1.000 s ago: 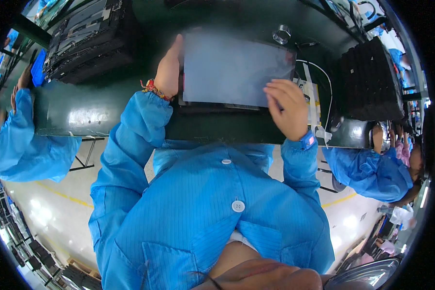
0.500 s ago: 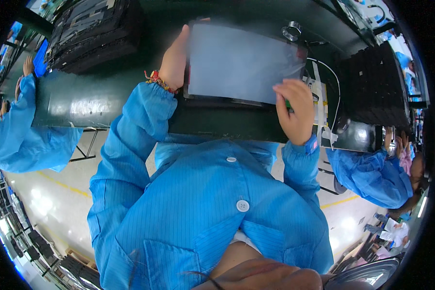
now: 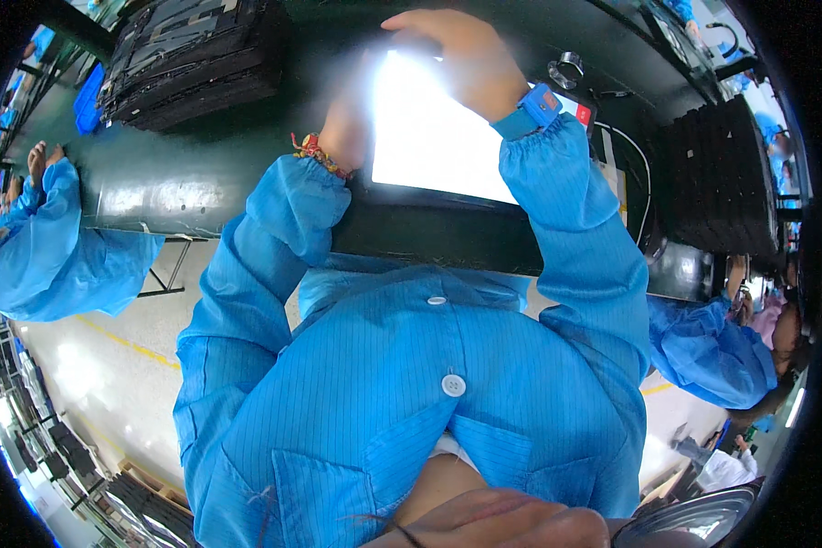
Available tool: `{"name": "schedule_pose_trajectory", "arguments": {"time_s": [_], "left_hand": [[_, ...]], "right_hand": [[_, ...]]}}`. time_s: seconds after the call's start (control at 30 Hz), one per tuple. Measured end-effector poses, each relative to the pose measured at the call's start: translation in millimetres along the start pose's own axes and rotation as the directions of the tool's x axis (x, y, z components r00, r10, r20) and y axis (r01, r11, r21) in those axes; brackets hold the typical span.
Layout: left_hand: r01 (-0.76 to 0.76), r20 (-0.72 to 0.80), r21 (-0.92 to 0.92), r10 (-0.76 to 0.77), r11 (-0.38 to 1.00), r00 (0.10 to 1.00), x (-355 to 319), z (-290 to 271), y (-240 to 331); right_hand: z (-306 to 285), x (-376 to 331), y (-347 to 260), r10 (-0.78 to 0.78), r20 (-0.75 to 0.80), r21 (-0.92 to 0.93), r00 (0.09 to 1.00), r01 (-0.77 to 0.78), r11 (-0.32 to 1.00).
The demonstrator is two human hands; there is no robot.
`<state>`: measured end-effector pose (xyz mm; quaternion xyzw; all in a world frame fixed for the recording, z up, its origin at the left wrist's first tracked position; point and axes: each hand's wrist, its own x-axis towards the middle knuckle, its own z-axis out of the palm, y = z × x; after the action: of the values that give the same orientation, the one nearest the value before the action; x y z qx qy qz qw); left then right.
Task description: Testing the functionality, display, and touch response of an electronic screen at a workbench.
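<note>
A flat tablet-like screen lies on the dark green bench in front of me, glowing bright white, with a dark border and a red patch at its right corner. My left hand, with a beaded bracelet at the wrist, is at the screen's left edge; glare and blur hide its fingers. My right hand reaches across the screen's far left part, fingers stretched toward the left and nothing visible in them. Its thumb is lost in the glare. A blue band with a small case sits on my right wrist.
Black trays are stacked at the far left, beside a blue tray. Another black stack stands at the right. A clear roll-like ring and a white cable lie beyond and right of the screen. Co-workers sit on both sides.
The screen's surface has gone from dull, hazy grey to bright white. My right hand has moved from its near right corner to the far left. My left hand stays at the left edge.
</note>
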<state>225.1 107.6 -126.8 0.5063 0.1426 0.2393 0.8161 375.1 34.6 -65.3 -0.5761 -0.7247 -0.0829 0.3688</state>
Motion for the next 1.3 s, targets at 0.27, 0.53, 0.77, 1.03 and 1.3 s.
{"name": "schedule_pose_trajectory", "arguments": {"time_s": [0.27, 0.53, 0.77, 1.03, 1.3], "left_hand": [[-0.04, 0.038, 0.112, 0.036, 0.993, 0.999, -2.7, 9.6, 9.8], [-0.06, 0.068, 0.157, 0.05, 0.986, 0.996, -7.4, 17.0, 15.2], [-0.121, 0.097, 0.253, 0.1, 0.96, 0.99, -2.8, 11.1, 8.7], [-0.048, 0.032, 0.185, 0.043, 0.982, 0.999, -0.3, 13.3, 9.4], [-0.025, 0.04, 0.099, 0.022, 0.995, 0.999, 1.0, 12.0, 9.8]], "right_hand": [[-28.4, -19.7, -23.7, 0.021, -0.032, 0.01, 0.999, -0.021, 1.0], [-121.6, -100.6, -23.3, 0.362, 0.029, 0.36, 0.932, -0.348, 0.866], [-167.3, -164.9, -4.3, 0.564, -0.203, 0.357, 0.8, -0.476, 0.803], [-154.5, -169.8, -35.1, 0.601, -0.08, 0.425, 0.796, -0.518, 0.742], [-91.0, -111.9, -72.6, 0.329, 0.057, -0.077, 0.942, -0.325, 0.943]]}}
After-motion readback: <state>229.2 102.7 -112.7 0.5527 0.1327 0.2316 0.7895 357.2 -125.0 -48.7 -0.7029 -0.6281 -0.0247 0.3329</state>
